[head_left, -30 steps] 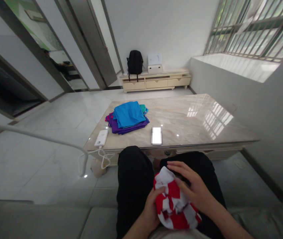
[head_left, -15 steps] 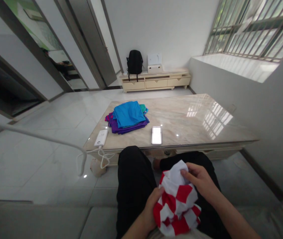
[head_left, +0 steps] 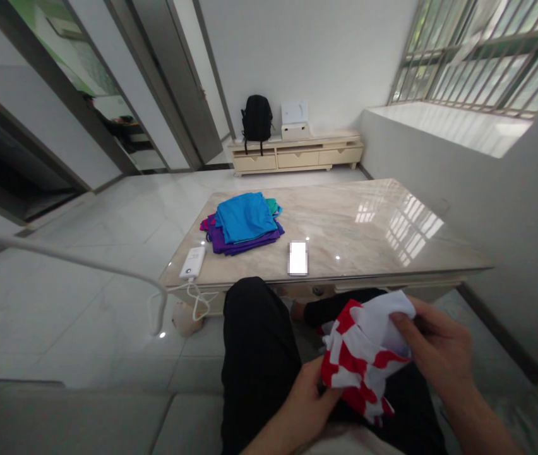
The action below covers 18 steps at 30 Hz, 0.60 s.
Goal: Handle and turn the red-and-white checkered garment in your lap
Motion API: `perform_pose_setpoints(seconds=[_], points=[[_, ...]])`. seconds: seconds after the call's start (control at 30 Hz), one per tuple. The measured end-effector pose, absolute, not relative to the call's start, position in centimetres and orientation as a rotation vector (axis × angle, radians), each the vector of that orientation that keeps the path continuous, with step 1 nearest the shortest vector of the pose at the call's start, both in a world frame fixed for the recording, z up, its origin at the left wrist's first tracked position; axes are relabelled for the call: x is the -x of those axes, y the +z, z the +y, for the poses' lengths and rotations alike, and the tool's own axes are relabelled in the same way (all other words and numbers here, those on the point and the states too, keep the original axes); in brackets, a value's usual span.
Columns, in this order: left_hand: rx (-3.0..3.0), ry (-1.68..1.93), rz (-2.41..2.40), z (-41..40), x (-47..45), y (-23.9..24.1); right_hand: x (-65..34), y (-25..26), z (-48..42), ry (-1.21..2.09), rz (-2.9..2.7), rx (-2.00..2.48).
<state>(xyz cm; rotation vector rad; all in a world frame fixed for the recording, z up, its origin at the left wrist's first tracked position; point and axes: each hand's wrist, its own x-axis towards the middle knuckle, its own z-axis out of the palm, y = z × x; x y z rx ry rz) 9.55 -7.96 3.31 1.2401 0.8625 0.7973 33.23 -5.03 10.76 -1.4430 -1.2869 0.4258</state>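
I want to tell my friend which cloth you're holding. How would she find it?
Start at the big marble coffee table, then look down in front of it to the lap in black trousers. The red-and-white checked cloth is bunched there between the left hand and right hand. The folded clothes on the table are plain blue and purple; only this one is checked.
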Motion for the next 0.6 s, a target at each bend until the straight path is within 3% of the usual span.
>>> perform_pose_setpoints(seconds=[0.13, 0.4, 0.6], points=[[-1.230, 0.988, 0.995, -5.1, -8.7, 2.5, -34.2, 11.1, -5.1, 0.433, -1.156, 1.477], [-1.785, 1.459, 1.287, -5.9, -9.4, 3.5, -33.7, 11.6, -5.1, 0.941, -0.664, 1.376], [-1.675, 1.007, 0.834, -8.6, -11.6, 2.4, -29.4, 10.0, -5.8, 1.257, -0.534, 1.216]])
